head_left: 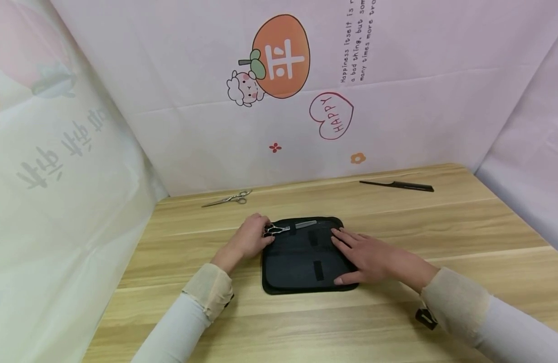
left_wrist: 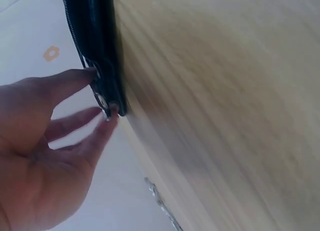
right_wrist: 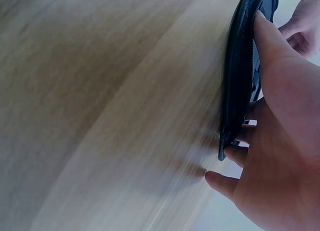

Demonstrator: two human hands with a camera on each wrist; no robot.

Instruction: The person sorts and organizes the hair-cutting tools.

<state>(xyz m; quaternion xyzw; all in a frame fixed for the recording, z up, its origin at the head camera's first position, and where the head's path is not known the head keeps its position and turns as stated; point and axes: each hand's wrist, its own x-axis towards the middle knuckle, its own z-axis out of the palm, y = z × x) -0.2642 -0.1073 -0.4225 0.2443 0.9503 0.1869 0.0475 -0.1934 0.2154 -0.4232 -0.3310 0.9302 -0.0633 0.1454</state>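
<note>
A black zippered case [head_left: 288, 267] lies open on the table, showing its dark inner side with short black loops. A pair of silver scissors [head_left: 304, 224] lies along the case's far edge, passing under one loop. My left hand [head_left: 250, 236] is at the case's far left corner, thumb and fingers around the scissors' finger rings. The left wrist view shows the rings [left_wrist: 102, 101] between thumb and fingertips. My right hand [head_left: 369, 258] rests on the case's right side with its fingers spread and fairly straight; in the right wrist view its fingers reach over the zipper edge [right_wrist: 253, 56].
Another pair of silver scissors [head_left: 229, 200] lies on the wooden table [head_left: 179, 252] behind the left hand. A black tail comb [head_left: 397, 185] lies near the back edge at the right. Printed white cloth [head_left: 192, 126] hangs behind and beside the table.
</note>
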